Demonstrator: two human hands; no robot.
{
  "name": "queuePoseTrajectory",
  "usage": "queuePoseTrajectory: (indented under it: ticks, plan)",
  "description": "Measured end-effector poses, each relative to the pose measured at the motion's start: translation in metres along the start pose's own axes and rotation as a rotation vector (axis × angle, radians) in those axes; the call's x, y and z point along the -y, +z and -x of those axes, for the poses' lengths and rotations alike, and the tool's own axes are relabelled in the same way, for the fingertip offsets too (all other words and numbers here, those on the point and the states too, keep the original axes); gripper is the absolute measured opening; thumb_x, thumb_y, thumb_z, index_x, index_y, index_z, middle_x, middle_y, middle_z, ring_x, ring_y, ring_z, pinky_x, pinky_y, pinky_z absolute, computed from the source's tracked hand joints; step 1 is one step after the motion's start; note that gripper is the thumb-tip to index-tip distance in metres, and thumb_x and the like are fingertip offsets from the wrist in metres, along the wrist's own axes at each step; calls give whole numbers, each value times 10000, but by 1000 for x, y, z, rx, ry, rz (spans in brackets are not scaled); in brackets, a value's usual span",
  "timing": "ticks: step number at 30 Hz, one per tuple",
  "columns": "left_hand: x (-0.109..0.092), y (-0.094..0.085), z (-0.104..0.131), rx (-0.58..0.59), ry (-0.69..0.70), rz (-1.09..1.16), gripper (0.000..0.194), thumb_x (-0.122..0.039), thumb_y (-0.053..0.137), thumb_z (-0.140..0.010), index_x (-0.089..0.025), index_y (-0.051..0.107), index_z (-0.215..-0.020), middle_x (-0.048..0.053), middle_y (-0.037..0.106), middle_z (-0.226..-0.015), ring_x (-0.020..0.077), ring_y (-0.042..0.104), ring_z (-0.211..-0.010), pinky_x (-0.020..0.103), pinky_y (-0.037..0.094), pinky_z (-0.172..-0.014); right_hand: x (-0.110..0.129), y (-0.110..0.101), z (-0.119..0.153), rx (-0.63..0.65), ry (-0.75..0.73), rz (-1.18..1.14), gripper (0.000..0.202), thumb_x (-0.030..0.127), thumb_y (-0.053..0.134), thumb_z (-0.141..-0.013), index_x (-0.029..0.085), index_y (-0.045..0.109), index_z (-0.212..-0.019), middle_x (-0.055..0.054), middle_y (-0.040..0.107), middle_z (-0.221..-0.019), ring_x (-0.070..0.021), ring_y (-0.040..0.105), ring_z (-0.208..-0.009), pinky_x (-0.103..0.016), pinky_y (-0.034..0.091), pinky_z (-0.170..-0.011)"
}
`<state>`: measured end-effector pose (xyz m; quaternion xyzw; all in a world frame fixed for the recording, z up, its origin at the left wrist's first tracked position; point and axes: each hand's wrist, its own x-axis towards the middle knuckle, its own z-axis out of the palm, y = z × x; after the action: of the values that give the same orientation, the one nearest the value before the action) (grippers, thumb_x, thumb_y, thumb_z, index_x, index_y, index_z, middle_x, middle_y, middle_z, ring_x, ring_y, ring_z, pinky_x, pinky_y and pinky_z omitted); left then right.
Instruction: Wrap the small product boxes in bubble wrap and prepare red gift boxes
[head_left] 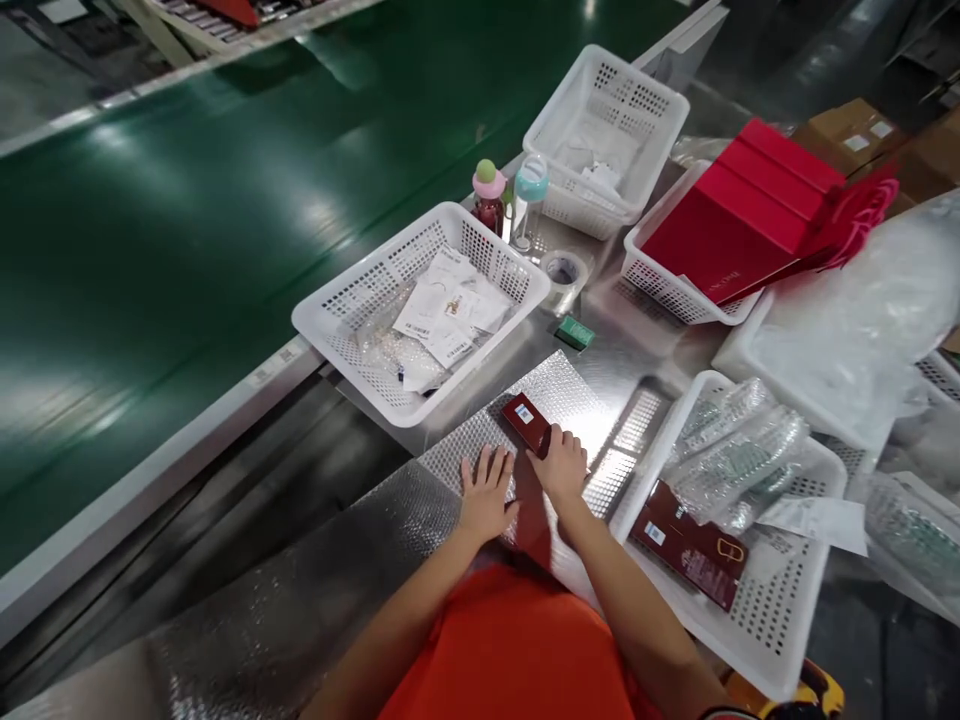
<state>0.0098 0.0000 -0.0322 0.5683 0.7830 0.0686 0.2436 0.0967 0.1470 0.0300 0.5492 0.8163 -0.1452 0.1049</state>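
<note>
My left hand (487, 493) lies flat with its fingers spread on a sheet of bubble wrap (442, 465) spread over the metal table. Just right of it, my right hand (561, 465) is closed around the near end of a dark red box (525, 415) with a white label. The box rests on the bubble wrap, its far end pointing up and to the left. My right fingers hide its near end.
A white basket (352, 385) of papers stands ahead left. Beyond are two bottles (489, 200), a tape roll (564, 270) and a green box (575, 332). At right, another basket (784, 660) holds dark red boxes (690, 550) and wrapped items. A green conveyor belt (187, 220) runs along the left.
</note>
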Motion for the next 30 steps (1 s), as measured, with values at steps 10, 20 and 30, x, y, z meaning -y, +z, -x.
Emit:
queuePoseTrajectory:
  ticks: [10,20,30]
  plan:
    - [-1,1,-1,23,-5,-34,798,-474,488,-939,-179,238,-1636,116,190,-1722,392,90,-1595,724,6,-1233,8,2,5,-28,18,-6,537,423,690,-922,125,522,-1335,-196,638,-1251,-332,583,-1145,-417,405,-915]
    - [0,3,0,14,-12,-50,861,-545,539,-912,-188,238,-1636,125,214,-1717,401,122,-1588,719,19,-1232,6,9,5,-41,2,30,571,428,724,-900,130,526,-1345,-173,651,-1234,-307,584,-1124,-397,408,-908]
    - [-8,-16,-2,-48,-40,129,668,-439,596,-907,-172,497,-1510,180,395,-1638,433,249,-1535,733,123,-1207,-35,-14,-28,-85,55,-112,494,420,428,-1054,113,500,-1435,-194,591,-1381,-297,558,-1247,-395,424,-1003]
